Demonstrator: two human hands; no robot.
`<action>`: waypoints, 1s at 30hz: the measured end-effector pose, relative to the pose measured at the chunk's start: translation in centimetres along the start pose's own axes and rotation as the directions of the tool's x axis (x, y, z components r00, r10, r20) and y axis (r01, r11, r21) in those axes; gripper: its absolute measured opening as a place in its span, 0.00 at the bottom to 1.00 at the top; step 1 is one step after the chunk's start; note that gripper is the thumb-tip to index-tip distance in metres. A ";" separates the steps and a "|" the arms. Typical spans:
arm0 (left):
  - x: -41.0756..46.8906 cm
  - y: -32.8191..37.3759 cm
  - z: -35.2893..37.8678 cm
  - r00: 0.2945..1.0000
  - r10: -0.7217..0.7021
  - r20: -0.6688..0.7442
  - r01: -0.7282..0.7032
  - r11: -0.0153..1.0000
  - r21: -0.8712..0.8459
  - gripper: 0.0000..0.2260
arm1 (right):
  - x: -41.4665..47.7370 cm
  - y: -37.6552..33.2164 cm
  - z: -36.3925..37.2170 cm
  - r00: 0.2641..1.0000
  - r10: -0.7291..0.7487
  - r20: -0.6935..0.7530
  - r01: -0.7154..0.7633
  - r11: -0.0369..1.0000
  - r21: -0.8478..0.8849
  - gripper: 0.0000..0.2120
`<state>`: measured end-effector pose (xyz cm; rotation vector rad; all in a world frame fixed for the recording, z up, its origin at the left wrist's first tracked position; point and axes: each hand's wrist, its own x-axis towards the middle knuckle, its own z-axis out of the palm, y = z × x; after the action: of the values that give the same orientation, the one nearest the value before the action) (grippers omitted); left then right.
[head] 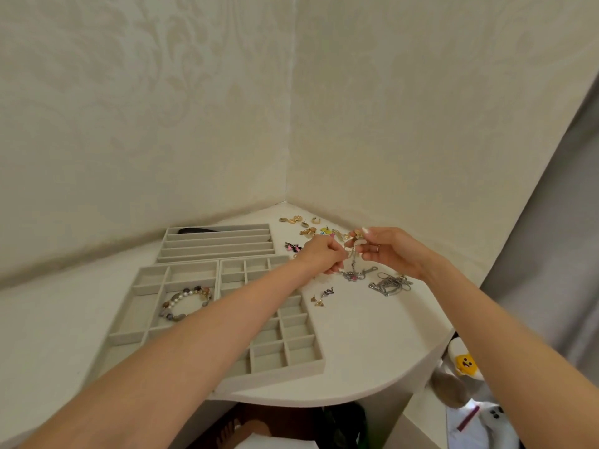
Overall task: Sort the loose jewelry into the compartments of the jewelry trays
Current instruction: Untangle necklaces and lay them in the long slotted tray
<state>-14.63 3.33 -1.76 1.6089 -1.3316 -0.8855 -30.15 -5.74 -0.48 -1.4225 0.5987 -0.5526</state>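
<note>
Nothing to read here.
The jewelry trays (pixel 285 372) at seven o'clock show no legible label, brand or number.

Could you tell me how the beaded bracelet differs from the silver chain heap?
The multicoloured beaded bracelet lies in a grey tray compartment; the tangled silver metal chain lies loose on the white table. The bracelet forms a loop; the chain is bunched. Neither is held.

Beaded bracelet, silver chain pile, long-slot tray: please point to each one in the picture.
beaded bracelet (pixel 176 298), head view, on the pale beads of its left arc.
silver chain pile (pixel 389 283), head view, on the middle of the tangle.
long-slot tray (pixel 214 245), head view, on a bare middle slot.
</note>
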 end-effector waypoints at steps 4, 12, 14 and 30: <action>-0.2 -0.2 -0.1 0.999 -0.003 -0.035 0.007 0.995 0.102 0.05 | 0.3 0.2 0.2 0.997 0.018 -0.075 -0.026 0.993 -0.115 0.09; 0.0 -0.9 -0.6 0.996 0.080 0.025 -0.084 0.964 0.253 0.12 | 0.1 -0.1 0.2 0.985 -0.071 -0.158 0.027 0.964 -0.265 0.10; 0.0 -0.9 -0.6 0.996 0.089 0.023 -0.092 0.964 0.249 0.12 | 0.0 -0.2 0.4 0.983 -0.072 -0.171 0.027 0.967 -0.253 0.09; -0.4 -0.9 -1.4 0.997 0.070 -0.040 -0.059 0.970 0.237 0.12 | 0.5 0.0 0.5 0.899 -0.165 -0.406 0.052 0.960 -0.276 0.10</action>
<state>-13.13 4.04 -2.09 1.7438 -1.4908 -0.6642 -29.39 -5.72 -0.46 -1.5993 0.9722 -0.9163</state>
